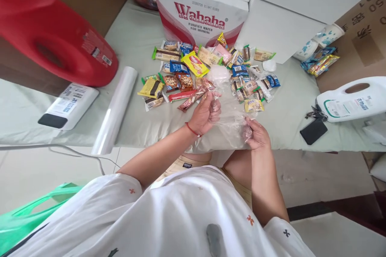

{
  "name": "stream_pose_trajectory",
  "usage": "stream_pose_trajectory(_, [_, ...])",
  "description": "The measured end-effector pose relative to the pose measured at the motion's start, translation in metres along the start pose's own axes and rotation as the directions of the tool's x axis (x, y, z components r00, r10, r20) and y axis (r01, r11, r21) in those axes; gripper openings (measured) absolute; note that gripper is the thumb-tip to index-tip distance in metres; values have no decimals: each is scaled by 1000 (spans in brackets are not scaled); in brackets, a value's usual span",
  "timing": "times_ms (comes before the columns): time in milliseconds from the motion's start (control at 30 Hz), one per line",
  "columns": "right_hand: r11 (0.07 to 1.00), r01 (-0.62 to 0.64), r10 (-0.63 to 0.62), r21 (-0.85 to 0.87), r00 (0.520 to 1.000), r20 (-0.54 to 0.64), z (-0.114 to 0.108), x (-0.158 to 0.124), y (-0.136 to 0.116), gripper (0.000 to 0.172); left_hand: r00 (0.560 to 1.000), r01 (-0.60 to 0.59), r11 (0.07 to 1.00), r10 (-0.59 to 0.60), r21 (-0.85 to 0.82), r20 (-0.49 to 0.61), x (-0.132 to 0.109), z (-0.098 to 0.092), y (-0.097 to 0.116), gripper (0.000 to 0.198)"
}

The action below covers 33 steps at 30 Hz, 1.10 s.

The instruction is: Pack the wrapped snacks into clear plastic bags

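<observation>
Snacks on the table, before a carton; roll to their left; bottle to their right

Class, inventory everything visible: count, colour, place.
Table: one, pale green, centre
Snacks: dozens, mixed, centre
Plastic: some, clear, front
Boxes: several, mostly white, back
Cartons: two or more, brown, sides
Jug: one, red, left
Roll: one, translucent, left
Labelled item: one, white-black, left
Cable: some, grey, left
Bag: one, green, left
Cups: several, white-blue, right
Bottle: one, white, right
Keys: one bunch, dark, right
Case: one, black, right
Packets: several, mixed, both sides
Shirt: one, white, bottom
Left hand: one, bare, gripping plastic
Right hand: one, bare, gripping plastic
</observation>
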State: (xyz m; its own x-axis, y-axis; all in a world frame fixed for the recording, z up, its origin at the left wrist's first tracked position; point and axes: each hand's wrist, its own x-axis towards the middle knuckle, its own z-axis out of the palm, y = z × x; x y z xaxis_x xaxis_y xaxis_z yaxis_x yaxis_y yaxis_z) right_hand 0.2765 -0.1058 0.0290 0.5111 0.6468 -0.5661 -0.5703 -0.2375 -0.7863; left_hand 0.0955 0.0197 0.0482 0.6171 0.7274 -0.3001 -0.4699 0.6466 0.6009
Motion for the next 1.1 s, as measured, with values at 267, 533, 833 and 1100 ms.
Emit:
stream_pose_trajectory(267, [999, 36, -39, 24, 986, 164, 6, -16, 0, 49, 981, -92, 952, 137, 293, -137, -22, -46, 14, 41])
stream_pose_trajectory(533, [963, 101, -54, -250, 980, 190, 0, -27, -4, 45, 959, -21, 921, 129, 390, -253, -26, -56, 32, 39])
stream_pose_trajectory(833, [963, 207, -169, -169, 961, 217, -5, -20, 9, 43, 963, 254, 856, -182, 451, -198, -32, -66, 44, 50])
stream_pose_trajectory(1100, [952, 279, -265, -123, 957, 120, -2, -9, 8, 47, 999, 36, 817, -8, 576, -51, -37, -71, 22, 39])
